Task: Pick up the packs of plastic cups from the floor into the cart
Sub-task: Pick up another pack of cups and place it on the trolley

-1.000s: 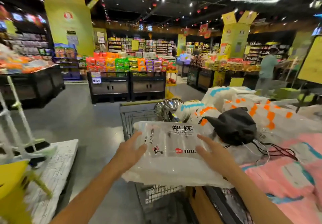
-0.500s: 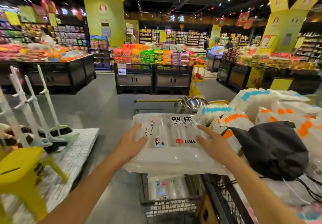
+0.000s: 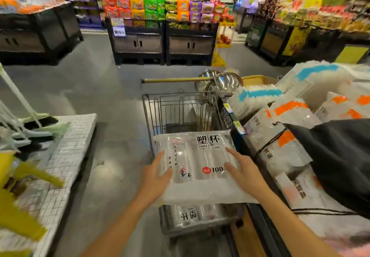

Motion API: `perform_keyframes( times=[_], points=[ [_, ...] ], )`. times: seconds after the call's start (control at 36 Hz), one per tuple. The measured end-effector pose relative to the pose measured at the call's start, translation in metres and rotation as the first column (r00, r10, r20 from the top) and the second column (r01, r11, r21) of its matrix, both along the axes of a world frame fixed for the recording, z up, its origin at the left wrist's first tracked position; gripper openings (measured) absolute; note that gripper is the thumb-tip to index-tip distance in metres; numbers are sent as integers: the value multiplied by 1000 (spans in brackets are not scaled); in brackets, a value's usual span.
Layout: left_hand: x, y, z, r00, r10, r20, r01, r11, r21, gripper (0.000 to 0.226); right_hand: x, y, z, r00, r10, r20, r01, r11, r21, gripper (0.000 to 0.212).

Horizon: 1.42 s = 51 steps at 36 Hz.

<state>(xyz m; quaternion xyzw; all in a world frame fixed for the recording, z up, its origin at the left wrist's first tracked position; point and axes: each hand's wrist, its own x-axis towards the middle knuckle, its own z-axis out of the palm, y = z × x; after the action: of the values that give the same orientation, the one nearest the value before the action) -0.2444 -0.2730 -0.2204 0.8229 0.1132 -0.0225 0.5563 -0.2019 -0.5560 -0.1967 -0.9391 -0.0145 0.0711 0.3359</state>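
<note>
A clear pack of plastic cups (image 3: 200, 156) with black Chinese print lies flat over the near end of a wire shopping cart (image 3: 152, 112). My left hand (image 3: 157, 174) grips its left edge and my right hand (image 3: 243, 171) presses on its right side. Below it, inside the cart's basket, a second pack of cups (image 3: 190, 215) lies with its print upside down. The cart's brass-coloured handle bar (image 3: 176, 80) is at its far end.
A display table (image 3: 300, 152) piled with bagged goods and a black drawstring bag (image 3: 340, 156) borders the cart's right side. Steel bowls (image 3: 222, 82) stand behind it. A tiled white platform (image 3: 66, 152) with brooms and yellow stools is at left. Product stands (image 3: 164, 42) rise ahead.
The view has tilted down toward the cart. Both hands have lowered the pack over the basket, and the second pack beneath shows more fully.
</note>
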Motion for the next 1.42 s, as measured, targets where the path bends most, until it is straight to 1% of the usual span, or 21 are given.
perform_keyframes(
  times=[0.06, 0.14, 0.25, 0.36, 0.5, 0.56, 0.67, 0.81, 0.86, 0.94, 1.0, 1.06, 1.14, 1.17, 1.19, 1.22, 1.28, 1.31, 1.36, 1.42],
  points=[
    [13, -3, -17, 999, 2, -46, -2, 1000, -6, 56, 13, 1, -16, 999, -27, -40, 26, 1000, -12, 59],
    [33, -7, -47, 994, 11, -109, -11, 1000, 0, 63, 33, 0, -44, 994, -49, -97, 46, 998, -30, 59],
    [58, -17, -93, 977, 30, -211, -15, 997, 74, 68, 59, -5, -87, 984, -59, -166, 52, 998, -41, 59],
    [75, -26, -146, 941, 68, -332, -11, 986, 169, 73, 87, -9, -135, 961, -36, -276, 25, 999, -45, 60],
    [86, -46, -197, 895, 131, -426, -63, 984, 169, 71, 115, -14, -196, 916, 1, -401, -17, 999, -35, 59],
    [89, -51, -223, 869, 139, -476, -77, 986, 149, 74, 120, -13, -218, 897, -14, -443, 0, 999, -33, 57],
    [86, -61, -271, 854, 91, -512, -26, 991, 132, 79, 119, -16, -257, 840, -61, -540, 64, 998, -13, 57],
    [72, -67, -325, 790, 35, -612, 47, 992, 118, 79, 108, -17, -294, 784, -121, -608, 119, 992, -44, 56],
    [73, -72, -327, 783, 25, -622, 62, 991, 118, 79, 107, -14, -302, 767, -135, -628, 124, 990, -61, 56],
    [77, -78, -329, 759, 73, -647, 51, 984, 171, 74, 109, -13, -308, 697, -197, -689, 177, 979, -100, 55],
    [78, -81, -331, 744, 89, -662, 55, 980, 193, 73, 110, -15, -314, 700, -192, -687, 164, 981, -107, 57],
    [79, -82, -329, 741, 68, -668, 74, 981, 181, 70, 110, -16, -318, 715, -180, -676, 152, 983, -101, 52],
    [79, -79, -328, 761, 50, -647, 87, 980, 179, 68, 108, -17, -324, 762, -134, -633, 47, 987, -152, 38],
    [79, -79, -326, 758, 43, -651, 104, 977, 185, 67, 109, -17, -323, 771, -118, -625, 12, 985, -170, 38],
    [80, -79, -324, 756, 36, -654, 118, 974, 191, 66, 109, -16, -322, 760, -116, -640, 3, 985, -174, 40],
    [82, -77, -320, 747, 25, -664, 141, 971, 195, 65, 111, -14, -319, 728, -133, -673, 19, 985, -173, 45],
    [90, -74, -310, 732, 14, -681, 193, 955, 227, 64, 118, -12, -310, 712, -146, -687, -22, 973, -229, 57],
    [95, -72, -304, 727, 12, -687, 223, 942, 252, 62, 123, -10, -303, 721, -131, -681, -63, 965, -253, 58],
    [110, -67, -285, 731, 11, -683, 260, 920, 294, 56, 135, -6, -284, 753, -44, -656, -167, 952, -256, 52],
    [132, -63, -263, 774, 2, -634, 284, 893, 350, 56, 153, -2, -265, 785, 40, -619, -223, 949, -222, 48]
  ],
)
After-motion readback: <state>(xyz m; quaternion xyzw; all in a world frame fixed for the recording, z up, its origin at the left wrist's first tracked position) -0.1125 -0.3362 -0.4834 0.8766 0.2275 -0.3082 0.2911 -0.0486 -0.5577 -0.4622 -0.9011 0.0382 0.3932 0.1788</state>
